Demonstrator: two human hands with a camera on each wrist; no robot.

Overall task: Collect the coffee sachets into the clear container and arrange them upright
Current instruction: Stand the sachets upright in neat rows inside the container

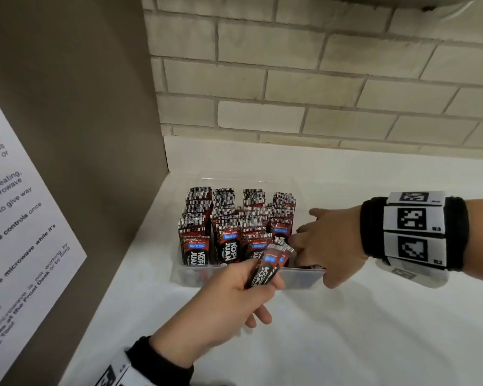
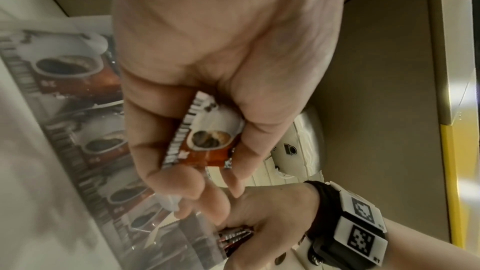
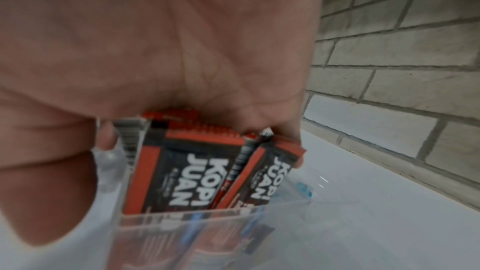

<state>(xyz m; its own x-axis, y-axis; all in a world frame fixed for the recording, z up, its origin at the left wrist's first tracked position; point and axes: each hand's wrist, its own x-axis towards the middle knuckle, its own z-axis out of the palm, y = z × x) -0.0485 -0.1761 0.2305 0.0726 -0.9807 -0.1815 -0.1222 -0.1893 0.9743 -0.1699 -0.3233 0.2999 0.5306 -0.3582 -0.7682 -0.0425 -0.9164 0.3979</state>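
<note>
Pinched between thumb and curled fingers, a small bunch of coffee sachets (image 1: 268, 264) was held by the left hand (image 1: 223, 307), tilted, with the upper ends pointing up and away toward the clear container (image 1: 243, 277). From the left wrist view the same bunch (image 2: 207, 130) lay across the palm, and the printed coffee cup on its wrapper was visible. Just beyond this grip stood the container on the white counter (image 1: 374, 316), and the held sachets reached over its near wall.

To the right of this grip, the right hand (image 1: 329, 246) was at the right end of the container, with the fingers going down inside and the thumb outside, along the near wall. In the right wrist view the fingers (image 3: 285, 130) were bent over the top edges of two or three dark and red sachets (image 3: 197, 171), which stood inside the transparent wall (image 3: 207, 233); they seemed to pinch them, but the picture was blurred.

Behind both hands, the standing sachets (image 1: 223, 218) filled the container in several rows, upright and tightly together. Farther behind was a brick wall (image 1: 318, 79). At the left of the left hand stood a brown panel (image 1: 67, 135) with a printed notice (image 1: 17, 218) on it. Both wrists carried black bands with white marker tags (image 1: 413, 232)
</note>
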